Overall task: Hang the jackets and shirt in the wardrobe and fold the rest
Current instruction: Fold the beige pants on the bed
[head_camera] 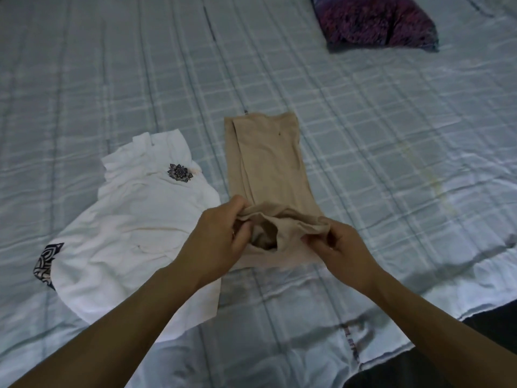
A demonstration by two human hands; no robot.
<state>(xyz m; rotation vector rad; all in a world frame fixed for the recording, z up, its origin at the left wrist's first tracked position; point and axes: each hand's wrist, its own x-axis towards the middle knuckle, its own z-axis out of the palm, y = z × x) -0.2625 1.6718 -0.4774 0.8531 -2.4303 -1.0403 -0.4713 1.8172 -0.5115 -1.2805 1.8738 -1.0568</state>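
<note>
A beige garment lies lengthwise on the bed, folded into a narrow strip. Its near end is lifted and spread into an opening between my hands. My left hand pinches the left side of that end, fingers curled into the cloth. My right hand pinches the right side of it. To the left, a white garment with a dark flower motif and a dark patterned patch at its left edge lies spread out flat, partly under my left forearm.
The bed is covered by a light blue checked sheet. A purple patterned pillow sits at the far right. The bed's edge and dark floor show at the lower right.
</note>
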